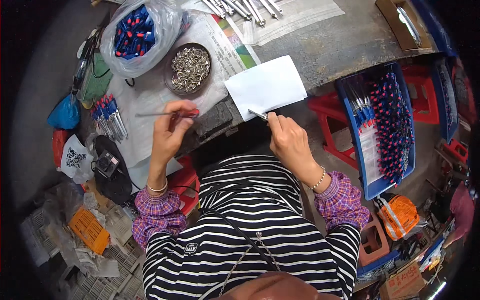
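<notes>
My left hand pinches a thin metal-shafted tool with a red end, like a slim screwdriver, its shaft pointing left. My right hand is closed on a short metal piece at the near edge of a white sheet; its exact kind is unclear. Beyond my left hand stands a dark bowl of small metal sleeves. Behind it, a clear plastic bag holds blue and red handles. Several red-and-blue-handled tools lie left of my left hand.
Metal rods lie at the worktable's far side, near an open carton. On the right, a blue tray of handled tools is beside red stools. A black device sits at the left.
</notes>
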Motion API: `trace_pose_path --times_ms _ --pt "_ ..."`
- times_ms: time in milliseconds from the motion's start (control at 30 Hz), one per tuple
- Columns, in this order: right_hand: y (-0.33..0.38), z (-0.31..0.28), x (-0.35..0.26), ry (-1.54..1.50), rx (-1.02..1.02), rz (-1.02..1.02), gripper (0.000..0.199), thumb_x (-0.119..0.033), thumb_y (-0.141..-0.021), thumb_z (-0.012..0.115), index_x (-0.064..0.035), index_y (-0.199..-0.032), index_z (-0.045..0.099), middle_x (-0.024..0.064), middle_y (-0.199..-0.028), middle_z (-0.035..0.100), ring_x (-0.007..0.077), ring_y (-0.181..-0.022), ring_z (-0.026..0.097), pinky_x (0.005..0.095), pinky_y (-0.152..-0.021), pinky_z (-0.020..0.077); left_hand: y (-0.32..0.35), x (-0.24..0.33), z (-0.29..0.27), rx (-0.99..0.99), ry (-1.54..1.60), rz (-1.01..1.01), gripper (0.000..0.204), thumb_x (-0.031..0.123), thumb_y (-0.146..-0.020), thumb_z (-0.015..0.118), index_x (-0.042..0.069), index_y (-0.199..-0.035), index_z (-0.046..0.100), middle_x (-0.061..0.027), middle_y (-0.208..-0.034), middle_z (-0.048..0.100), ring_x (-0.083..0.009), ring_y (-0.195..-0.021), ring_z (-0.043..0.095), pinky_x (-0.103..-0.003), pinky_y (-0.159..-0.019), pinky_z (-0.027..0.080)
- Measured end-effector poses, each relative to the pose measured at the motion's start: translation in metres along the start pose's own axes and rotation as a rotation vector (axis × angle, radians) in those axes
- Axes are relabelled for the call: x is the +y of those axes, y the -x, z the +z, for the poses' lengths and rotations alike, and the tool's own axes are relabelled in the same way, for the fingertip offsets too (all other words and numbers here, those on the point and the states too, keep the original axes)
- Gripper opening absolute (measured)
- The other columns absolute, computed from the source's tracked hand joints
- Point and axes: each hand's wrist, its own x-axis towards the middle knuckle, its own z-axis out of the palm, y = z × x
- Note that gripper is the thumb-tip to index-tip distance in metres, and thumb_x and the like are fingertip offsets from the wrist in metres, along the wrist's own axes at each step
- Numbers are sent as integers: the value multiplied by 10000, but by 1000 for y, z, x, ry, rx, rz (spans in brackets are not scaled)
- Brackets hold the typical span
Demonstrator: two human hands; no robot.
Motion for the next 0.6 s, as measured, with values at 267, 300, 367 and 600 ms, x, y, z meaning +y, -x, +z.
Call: trace_pose_path --times_ms 267,300,367,600 --pt "-1 -2 -2 -21 -13 3 266 41 -734 555 21 -998 523 113 -688 478 259 -648 544 368 -558 459 -12 57 70 -44 -13 531 198 -94 -848 484 21 -1004 442 -139 -935 570 -293 -892 588 -402 -838 474" --pt "0 -2 -2 0 -22 12 268 38 -733 557 20 -998 523 113 -688 480 261 -646 545 370 -559 460 -16 50 81 -85 -169 529 219 -87 -845 500 26 -1028 460 -124 -908 585 -254 -842 594 -361 -798 483" --pt "5 -6 -6 14 -30 2 270 36 -732 559 19 -999 523 114 -688 483 264 -645 546 372 -561 461 -23 20 84 -154 -191 384 238 -93 -856 493 12 -1066 452 -125 -929 586 -211 -847 590 -318 -796 479" --pt "4 2 2 -43 -10 24 254 40 -746 550 15 -998 531 113 -698 510 278 -647 555 374 -559 464 -25 6 81 -187 169 167 234 -104 -859 472 -12 -1073 453 -148 -980 569 -188 -896 571 -319 -858 456"
